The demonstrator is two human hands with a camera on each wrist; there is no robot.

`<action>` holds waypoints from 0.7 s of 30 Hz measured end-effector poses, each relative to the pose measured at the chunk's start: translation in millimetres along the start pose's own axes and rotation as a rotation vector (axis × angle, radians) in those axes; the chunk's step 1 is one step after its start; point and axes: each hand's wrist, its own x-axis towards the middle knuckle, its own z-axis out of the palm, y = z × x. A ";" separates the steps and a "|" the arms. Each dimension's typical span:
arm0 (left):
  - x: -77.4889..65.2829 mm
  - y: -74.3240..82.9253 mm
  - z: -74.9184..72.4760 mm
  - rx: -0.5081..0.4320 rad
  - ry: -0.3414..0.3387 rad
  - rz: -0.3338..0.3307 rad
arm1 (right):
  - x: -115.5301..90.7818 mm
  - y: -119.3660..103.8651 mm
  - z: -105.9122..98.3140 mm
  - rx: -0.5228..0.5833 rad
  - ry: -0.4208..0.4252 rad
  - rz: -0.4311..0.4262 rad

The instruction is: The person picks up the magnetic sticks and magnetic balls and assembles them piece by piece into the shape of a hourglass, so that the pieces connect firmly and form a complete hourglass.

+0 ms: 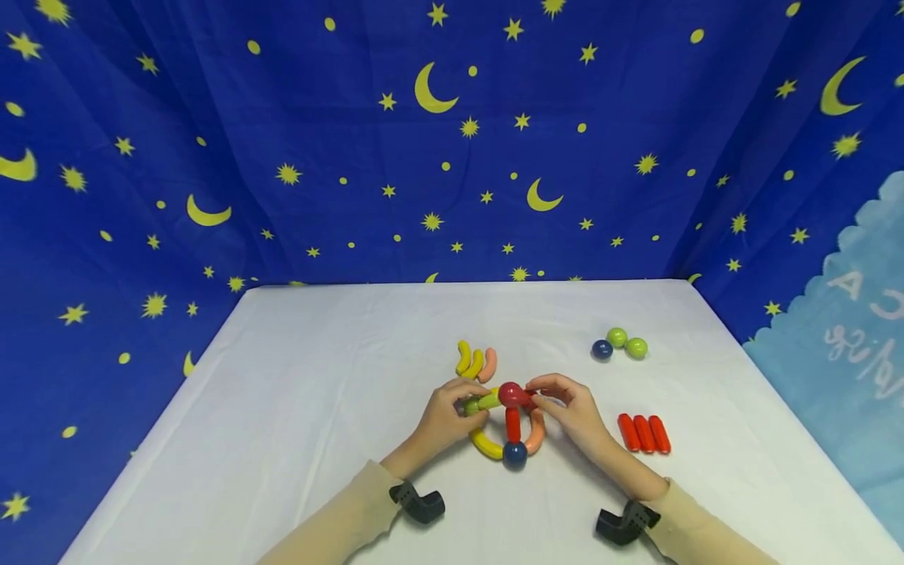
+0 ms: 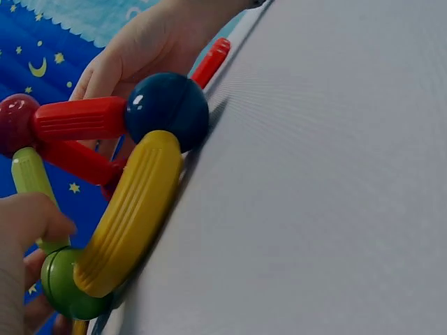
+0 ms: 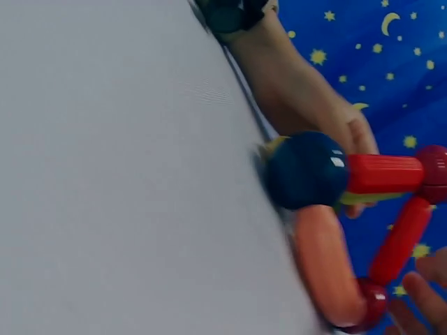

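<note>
Between the two hands stands a frame of rods and balls. A dark blue ball at its front joins a curved yellow rod, a curved orange rod and an upright red rod. On top sits a red ball. From there a light green rod runs to a green ball, and a second red rod to a dark red ball. My left hand pinches the light green rod near the green ball. My right hand holds the second red rod, its fingertips partly hidden.
Behind the left hand lie two small curved yellow rods and an orange rod. Two green balls and a blue ball are at the back right. Three red rods lie right of the right hand on the white tabletop.
</note>
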 end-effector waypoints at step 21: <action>2.5 35.5 -18.9 -0.138 -0.026 -0.233 | -55.9 0.2 -110.4 -0.520 0.362 0.257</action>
